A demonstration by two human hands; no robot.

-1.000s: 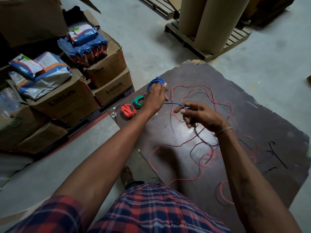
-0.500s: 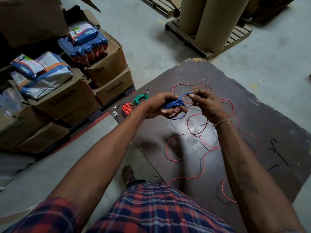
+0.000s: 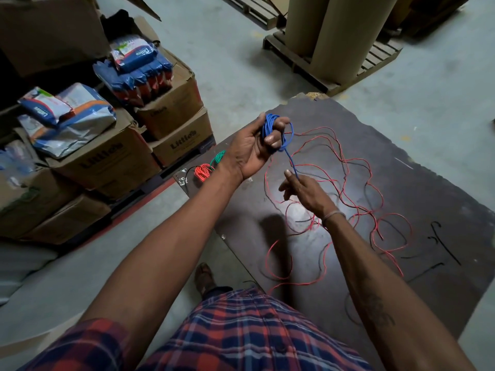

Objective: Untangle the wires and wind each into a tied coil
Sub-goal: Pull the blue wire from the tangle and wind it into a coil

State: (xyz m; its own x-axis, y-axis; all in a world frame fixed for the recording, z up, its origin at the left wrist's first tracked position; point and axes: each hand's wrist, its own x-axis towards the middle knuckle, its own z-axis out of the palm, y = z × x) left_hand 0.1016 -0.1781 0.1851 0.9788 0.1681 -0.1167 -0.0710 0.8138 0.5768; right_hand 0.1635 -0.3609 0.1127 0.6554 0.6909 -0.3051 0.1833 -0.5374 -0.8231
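Note:
My left hand is raised over the dark board, closed around a blue wire coil. A free blue tail runs down from the coil to my right hand, which pinches its end between thumb and fingers. Loose red wire lies in tangled loops across the board, mixed with a thin black wire. A wound orange-red coil and a green coil rest at the board's left corner.
Stacked cardboard boxes with packets on top stand to the left on a pallet. Large cardboard rolls on a wooden pallet stand at the back. My foot is by the board's near edge, on concrete floor.
My left hand lifted the blue coil up and away. My right hand drew back down toward me, pulling the blue tail out straight between the two hands.

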